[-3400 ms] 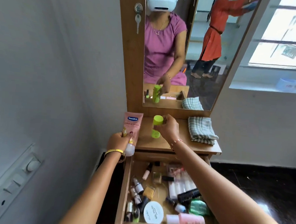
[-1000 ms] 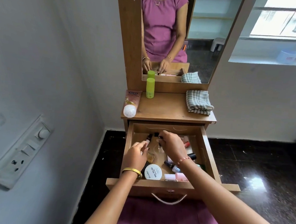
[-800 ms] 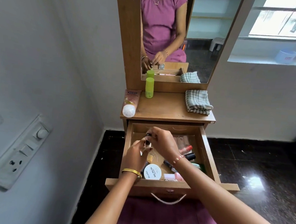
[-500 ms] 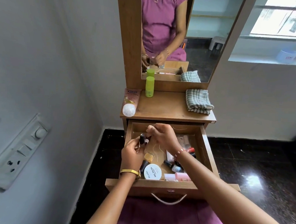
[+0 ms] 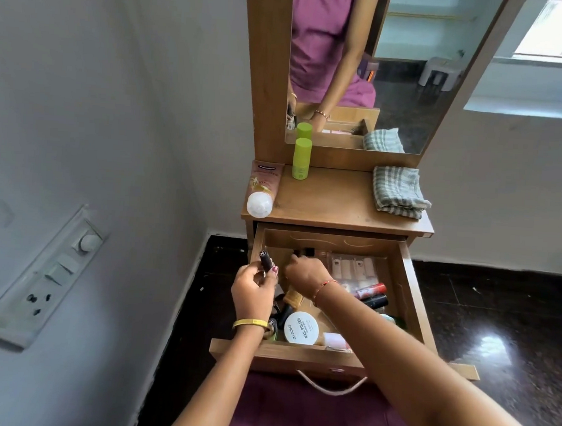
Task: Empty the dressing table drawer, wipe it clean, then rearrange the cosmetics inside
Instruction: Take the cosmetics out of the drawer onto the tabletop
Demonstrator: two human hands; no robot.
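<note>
Reaching into the open drawer, your two hands work at its back left corner. Your left hand has its fingers closed around a small dark tube, held tilted above the drawer's left wall, with a yellow bangle on that wrist. Your right hand is just beside it, knuckles up, fingers curled down toward some small dark bottles near the back wall; you cannot tell from this angle whether those fingers have closed on anything.

Cosmetics fill the drawer: a round white nail polish remover tub near the front, a clear pack of white tubes toward the back right, and a red tube and a black tube lying beside your right forearm.

On the tabletop above, a pink lotion tube lies at the left edge with its white cap toward you, a green bottle stands upright against the mirror, and a folded checked cloth sits at the right end.
</note>
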